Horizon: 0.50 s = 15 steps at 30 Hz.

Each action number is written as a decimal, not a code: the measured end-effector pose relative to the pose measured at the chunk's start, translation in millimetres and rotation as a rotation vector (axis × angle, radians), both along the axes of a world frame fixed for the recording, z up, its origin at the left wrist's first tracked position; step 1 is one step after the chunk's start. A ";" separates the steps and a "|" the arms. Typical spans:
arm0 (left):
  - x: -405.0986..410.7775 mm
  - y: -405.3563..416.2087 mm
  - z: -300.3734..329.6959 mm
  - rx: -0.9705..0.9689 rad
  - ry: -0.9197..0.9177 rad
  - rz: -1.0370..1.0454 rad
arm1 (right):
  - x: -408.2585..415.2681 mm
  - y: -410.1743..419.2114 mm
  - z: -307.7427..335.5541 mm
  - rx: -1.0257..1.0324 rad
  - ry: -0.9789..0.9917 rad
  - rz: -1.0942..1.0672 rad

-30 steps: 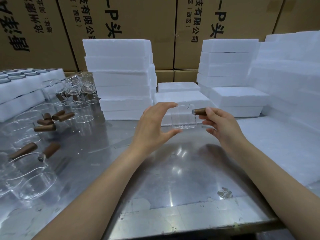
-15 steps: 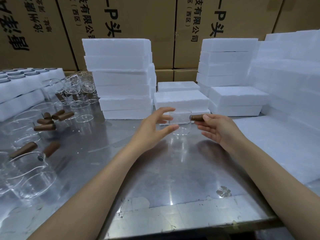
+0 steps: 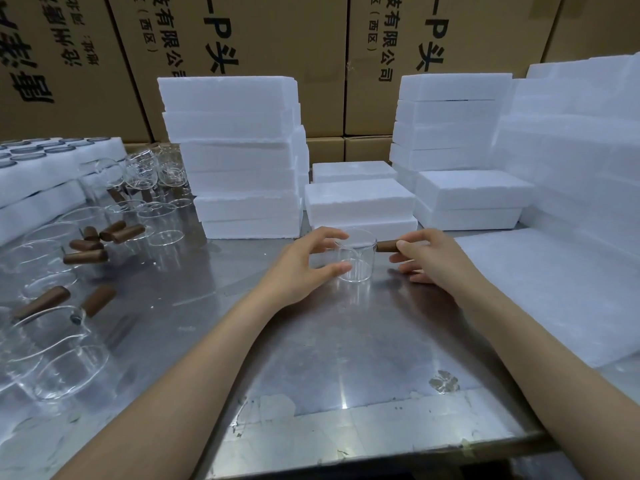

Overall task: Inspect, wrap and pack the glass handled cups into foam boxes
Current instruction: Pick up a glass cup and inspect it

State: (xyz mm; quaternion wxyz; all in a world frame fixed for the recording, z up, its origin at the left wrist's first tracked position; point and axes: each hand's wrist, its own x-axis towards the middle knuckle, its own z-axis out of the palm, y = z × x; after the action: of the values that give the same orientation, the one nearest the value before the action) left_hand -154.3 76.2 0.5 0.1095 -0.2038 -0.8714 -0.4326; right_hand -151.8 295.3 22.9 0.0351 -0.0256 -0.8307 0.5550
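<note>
Scuffed stainless-steel table [image 3: 311,358] across the lower frame, brown printed cardboard cartons [image 3: 263,36] walling the top. Stacked white foam boxes [image 3: 239,157] at centre and right, more clear glass cups with brown handles [image 3: 86,258] crowding the left. Clear glass handled cup [image 3: 356,259] upright on the steel at centre: right hand [image 3: 433,261] pinching its brown handle, left hand [image 3: 301,268] cupped round the wall, fingers apart, contact unclear.

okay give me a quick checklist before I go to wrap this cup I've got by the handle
1. Right hand has a grip on the wooden handle: ok.
2. Left hand steadies the cup: cannot tell, fingers curve beside it.
3. Cup upright on the metal table: ok.
4. Glass free of cracks: cannot tell.
5. Foam sheet at right: ok.
6. Open foam box ready: cannot tell; the nearest foam boxes look closed.
</note>
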 end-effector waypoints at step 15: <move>6.0 -2.2 8.5 0.100 -0.068 0.014 | -1.3 42.0 3.5 0.781 0.081 -0.485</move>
State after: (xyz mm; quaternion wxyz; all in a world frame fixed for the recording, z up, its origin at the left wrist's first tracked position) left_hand -148.3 74.0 8.9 0.0930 -0.1770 -0.8534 -0.4813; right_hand -153.1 337.3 26.3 0.2034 -0.1826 -0.9456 0.1766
